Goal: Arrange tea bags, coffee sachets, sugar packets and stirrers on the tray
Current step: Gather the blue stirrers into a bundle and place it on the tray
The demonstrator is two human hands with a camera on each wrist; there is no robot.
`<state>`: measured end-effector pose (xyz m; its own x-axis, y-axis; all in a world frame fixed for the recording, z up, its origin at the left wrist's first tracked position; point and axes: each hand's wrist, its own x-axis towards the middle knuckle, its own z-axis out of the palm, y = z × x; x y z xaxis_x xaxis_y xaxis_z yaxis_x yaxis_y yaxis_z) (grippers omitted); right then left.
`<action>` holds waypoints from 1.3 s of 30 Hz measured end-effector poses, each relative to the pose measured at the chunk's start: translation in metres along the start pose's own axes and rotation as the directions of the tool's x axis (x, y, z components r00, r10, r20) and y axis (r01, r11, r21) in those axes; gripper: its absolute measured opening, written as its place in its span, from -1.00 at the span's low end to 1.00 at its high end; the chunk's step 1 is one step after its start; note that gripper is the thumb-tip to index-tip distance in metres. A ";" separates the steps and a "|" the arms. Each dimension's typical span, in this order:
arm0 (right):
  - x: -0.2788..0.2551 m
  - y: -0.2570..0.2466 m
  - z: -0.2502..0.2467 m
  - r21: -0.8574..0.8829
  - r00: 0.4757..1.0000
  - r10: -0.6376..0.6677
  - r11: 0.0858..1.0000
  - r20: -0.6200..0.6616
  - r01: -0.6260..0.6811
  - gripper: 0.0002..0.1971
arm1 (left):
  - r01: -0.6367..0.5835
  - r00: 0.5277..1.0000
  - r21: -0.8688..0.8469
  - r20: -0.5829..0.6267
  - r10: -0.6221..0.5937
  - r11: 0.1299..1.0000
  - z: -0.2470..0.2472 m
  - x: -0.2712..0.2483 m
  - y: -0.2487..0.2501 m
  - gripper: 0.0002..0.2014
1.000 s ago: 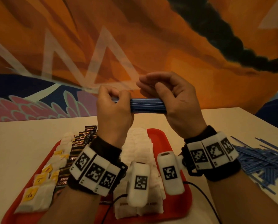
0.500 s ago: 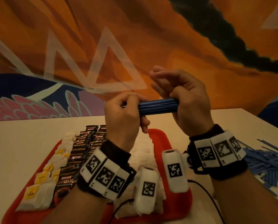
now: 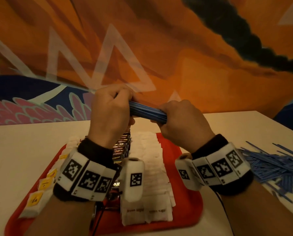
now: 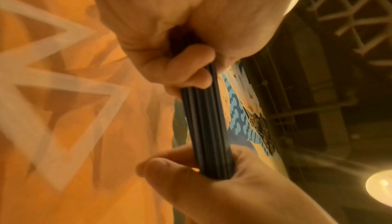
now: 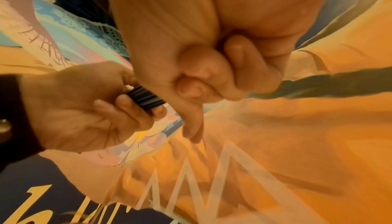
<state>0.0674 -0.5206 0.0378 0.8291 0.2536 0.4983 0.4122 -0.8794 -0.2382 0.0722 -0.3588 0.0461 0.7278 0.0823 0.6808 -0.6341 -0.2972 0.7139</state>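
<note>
An orange mural wall [image 3: 193,57] with pale triangles rises behind a pale desk [image 3: 23,150]. On the desk sits a red tray [image 3: 185,193], smooth plastic, already carrying three lengthwise rows: tea bags [image 3: 40,189] with yellow tags at the left, dark glossy coffee sachets [image 3: 121,149] in the middle, white paper sugar packets [image 3: 152,184] at the right. A bare red strip runs along the tray's right side. Right of the tray, a loose heap of stirrers [image 3: 275,167] lies on the desk, thin, flat, blue.

Above the tray, both hands hold a bundle [image 3: 147,112] of those stirrers, its long axis running across, left to right, sloping down toward the right. The left hand [image 3: 110,114] grips one end with curled fingers; the right hand [image 3: 185,125] is clenched round the other. The bare strip lies below and nearer the right hand, so the bundle likely needs turning lengthwise to fit.
</note>
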 end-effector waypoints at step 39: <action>0.000 0.105 -0.033 0.263 0.900 0.241 0.900 0.364 -0.347 -0.46 | 0.548 0.447 0.660 0.289 -0.846 0.515 0.115 0.038 -0.059 -0.67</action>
<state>0.0984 -0.6258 0.0401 0.9827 0.1632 0.0873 0.1824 -0.7737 -0.6068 0.1677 -0.4474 0.0111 0.9378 0.0133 -0.3470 0.2443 -0.7354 0.6321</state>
